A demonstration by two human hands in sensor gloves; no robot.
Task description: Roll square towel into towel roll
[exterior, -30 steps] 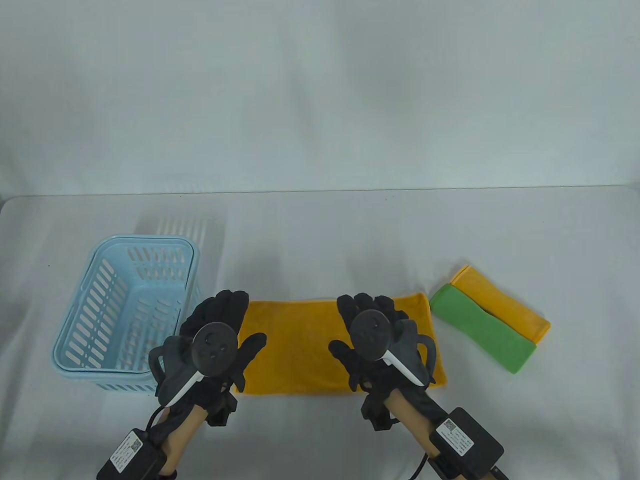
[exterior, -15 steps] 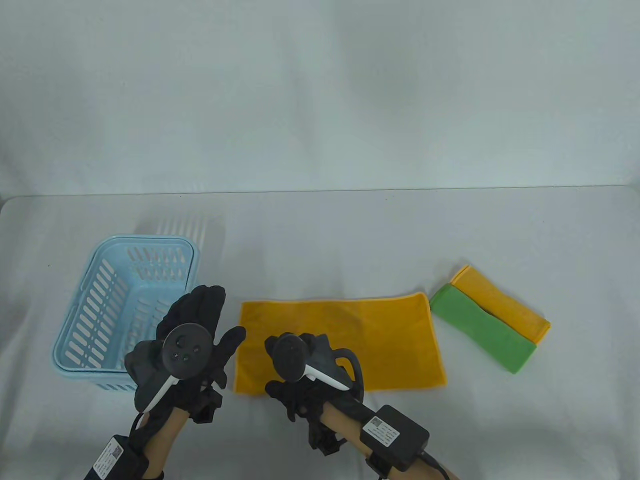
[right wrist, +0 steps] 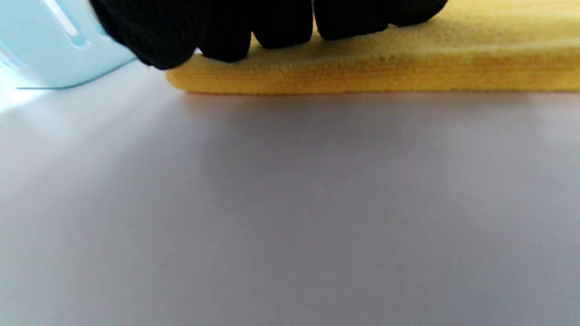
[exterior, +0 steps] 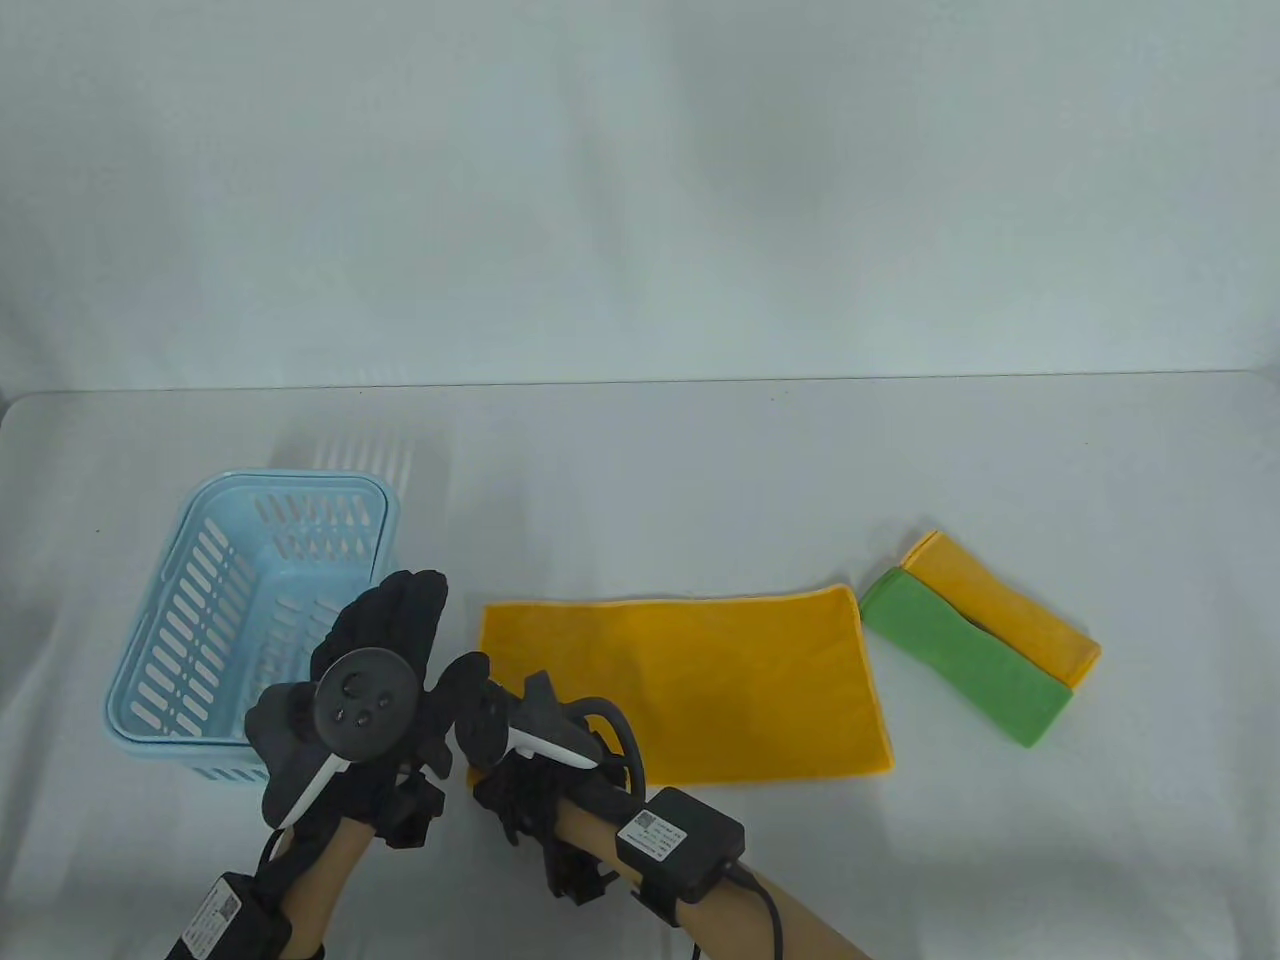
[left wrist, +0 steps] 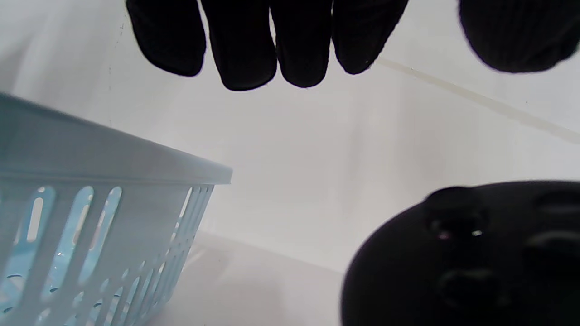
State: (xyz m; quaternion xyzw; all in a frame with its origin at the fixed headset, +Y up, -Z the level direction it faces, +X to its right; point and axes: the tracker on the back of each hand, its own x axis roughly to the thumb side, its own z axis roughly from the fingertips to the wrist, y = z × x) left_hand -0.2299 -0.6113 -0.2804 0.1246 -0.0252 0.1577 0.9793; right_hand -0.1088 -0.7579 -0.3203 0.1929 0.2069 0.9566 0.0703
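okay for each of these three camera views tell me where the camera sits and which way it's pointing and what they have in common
Table view: above the front edge, looking down at the folded orange towel, blue basket, both hands and forearms.
Left wrist view: under the left hand, facing forward past its fingers toward the basket and the wall; a dark tracker shows at lower right.
Right wrist view: low by the table, facing the towel's edge; right hand fingers rest on it.
Shared: all three show the basket; the table and right wrist views show the towel.

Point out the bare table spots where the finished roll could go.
Free: the wide strip of table behind the yellow towel, between the blue basket and the folded green towel; also the front right corner. Crowded: the towel's left end, where left hand and right hand meet.
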